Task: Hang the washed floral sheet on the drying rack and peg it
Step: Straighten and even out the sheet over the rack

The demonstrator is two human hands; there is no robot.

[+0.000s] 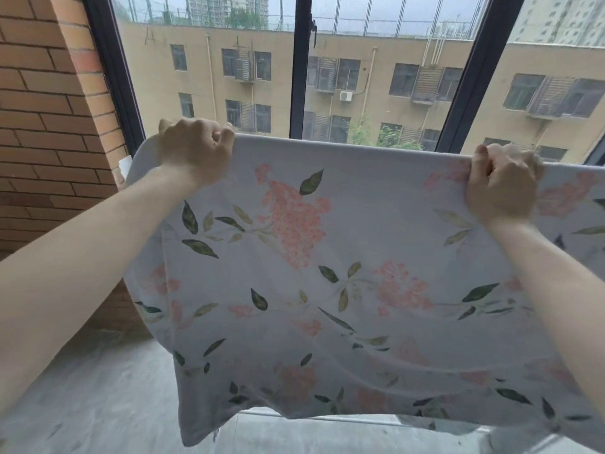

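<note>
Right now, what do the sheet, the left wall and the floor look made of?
Pale grey floral sheet: thin woven fabric, probably cotton, matte; it drapes in soft folds and lets light through. Orange-red brick wall: brick or brick-look tile, with staggered courses and pale mortar lines. Grey mottled floor: looks like bare concrete, dull and blotchy.

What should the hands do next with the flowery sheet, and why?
Probably lower the sheet over the rack's bar, the thin rail that shows just below its bottom edge. Both the left hand and the right hand grip the top edge and hold it up stretched flat in front of the window, so it hangs from the hands alone. No pegs are in view.
</note>
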